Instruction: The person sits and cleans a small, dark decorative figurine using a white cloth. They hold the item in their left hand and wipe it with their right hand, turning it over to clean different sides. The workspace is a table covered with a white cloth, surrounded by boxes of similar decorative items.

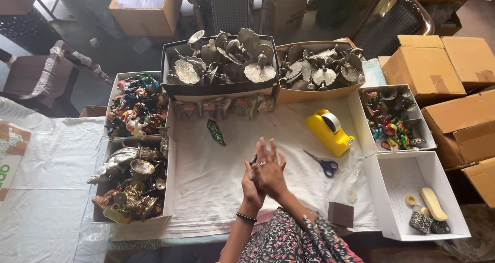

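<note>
My two hands are pressed together over the white cloth (216, 180) at the table's middle. My right hand (270, 171) lies on top with fingers spread upward. Mostly hidden beneath it is my left hand (250, 191), a dark bead bracelet on its wrist. A small blue thing peeks out between the palms; I cannot tell what it is. A green painted figurine (215, 132) lies on the cloth just beyond my fingers. Blue-handled scissors (323, 163) and a yellow tape dispenser (330, 131) sit to the right.
Boxes ring the cloth: silver leaf-shaped metal pieces (221, 62) at the back, colourful figurines (136, 105) and brass ware (129, 183) on the left, a white box (412, 175) with small items on the right. Cardboard cartons (438, 72) stand far right, chairs behind.
</note>
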